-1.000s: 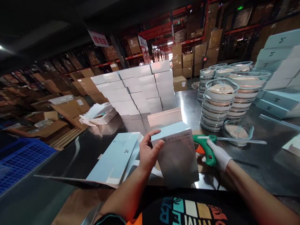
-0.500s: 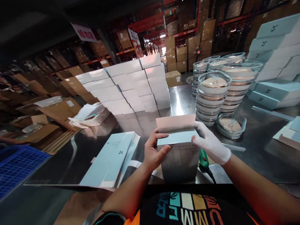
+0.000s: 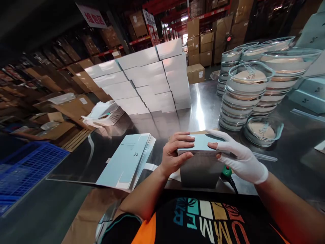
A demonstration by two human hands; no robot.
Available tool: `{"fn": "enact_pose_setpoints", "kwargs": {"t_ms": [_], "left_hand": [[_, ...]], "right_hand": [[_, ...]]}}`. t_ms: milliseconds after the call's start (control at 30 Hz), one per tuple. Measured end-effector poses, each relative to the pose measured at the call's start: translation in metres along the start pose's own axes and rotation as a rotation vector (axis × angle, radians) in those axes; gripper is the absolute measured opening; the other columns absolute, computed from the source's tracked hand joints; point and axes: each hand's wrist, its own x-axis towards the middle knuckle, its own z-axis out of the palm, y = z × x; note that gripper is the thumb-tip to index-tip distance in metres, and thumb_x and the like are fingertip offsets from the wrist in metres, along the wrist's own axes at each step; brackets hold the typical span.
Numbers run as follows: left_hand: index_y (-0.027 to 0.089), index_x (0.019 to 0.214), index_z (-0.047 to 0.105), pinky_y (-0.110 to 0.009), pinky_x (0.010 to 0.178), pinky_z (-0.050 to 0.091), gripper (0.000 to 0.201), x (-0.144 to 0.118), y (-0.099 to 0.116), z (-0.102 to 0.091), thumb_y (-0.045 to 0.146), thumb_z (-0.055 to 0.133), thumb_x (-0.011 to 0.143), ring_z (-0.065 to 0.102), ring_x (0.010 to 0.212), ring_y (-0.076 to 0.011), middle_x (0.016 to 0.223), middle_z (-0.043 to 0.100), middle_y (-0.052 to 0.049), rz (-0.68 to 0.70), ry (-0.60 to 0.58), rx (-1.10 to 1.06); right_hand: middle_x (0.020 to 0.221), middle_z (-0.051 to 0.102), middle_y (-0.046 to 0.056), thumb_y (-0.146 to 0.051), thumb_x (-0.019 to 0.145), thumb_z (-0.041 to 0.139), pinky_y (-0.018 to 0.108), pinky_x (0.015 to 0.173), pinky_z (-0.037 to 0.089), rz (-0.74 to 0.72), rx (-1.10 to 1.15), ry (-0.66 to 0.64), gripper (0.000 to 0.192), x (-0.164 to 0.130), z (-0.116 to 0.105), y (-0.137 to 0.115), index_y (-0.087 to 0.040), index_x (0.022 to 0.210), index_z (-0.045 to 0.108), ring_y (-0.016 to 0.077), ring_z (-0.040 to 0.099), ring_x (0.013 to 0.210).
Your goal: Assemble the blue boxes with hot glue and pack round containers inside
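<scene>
Box [image 3: 200,162] stands upright on steel table [image 3: 106,152] near its front edge; left hand [image 3: 175,154] and gloved right hand [image 3: 238,157] clamp its top. Light, thin card, likely dents; best gripped at the corners.

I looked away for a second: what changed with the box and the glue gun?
The right hand let go of the glue gun, which now lies on the table behind the box, and moved onto the box top. The open flap has been pressed down shut under both hands. The left hand kept its hold on the box; the stacks did not move.
</scene>
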Motion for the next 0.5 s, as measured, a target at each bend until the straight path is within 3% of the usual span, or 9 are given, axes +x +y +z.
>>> {"fn": "enact_pose_setpoints", "kwargs": {"t_ms": [167,300,400,500], "left_hand": [[0.026,0.111,0.084,-0.051,0.107,0.060,0.020,-0.001,0.000,0.003,0.039,0.084,0.095,0.077,0.119,-0.0296,0.113,0.084,-0.010,0.014,0.019,0.007],[0.026,0.113,0.082,-0.053,0.106,0.060,0.017,-0.002,0.005,-0.007,0.034,0.081,0.097,0.078,0.113,-0.0289,0.111,0.085,-0.009,0.046,-0.030,0.035],[0.025,0.106,0.079,-0.058,0.111,0.055,0.013,0.011,0.016,-0.021,0.035,0.080,0.098,0.076,0.122,-0.0327,0.115,0.083,-0.011,0.056,-0.202,0.208],[0.023,0.094,0.072,-0.063,0.119,0.046,0.032,0.035,0.034,-0.023,0.049,0.089,0.087,0.063,0.141,-0.0401,0.142,0.074,-0.016,0.096,-0.491,0.521]], "right_hand": [[0.167,0.057,0.010,-0.024,0.107,0.067,0.047,0.126,0.050,-0.024,-0.037,-0.044,0.036,0.002,-0.007,-0.002,-0.036,0.139,0.076,0.0277,0.054,0.155],[0.162,0.060,0.015,-0.025,0.108,0.065,0.048,0.121,0.053,-0.088,-0.044,-0.041,0.033,0.000,-0.005,-0.001,-0.031,0.139,0.076,0.0272,0.060,0.149],[0.160,0.060,0.018,-0.025,0.109,0.063,0.048,0.122,0.051,-0.156,-0.100,0.013,0.032,-0.003,0.009,-0.003,-0.027,0.139,0.076,0.0266,0.059,0.149],[0.170,0.047,0.023,-0.036,0.109,0.063,0.050,0.127,0.044,-0.206,-0.192,-0.006,0.051,-0.001,0.026,-0.005,-0.022,0.159,0.060,0.0297,0.045,0.160]]}}
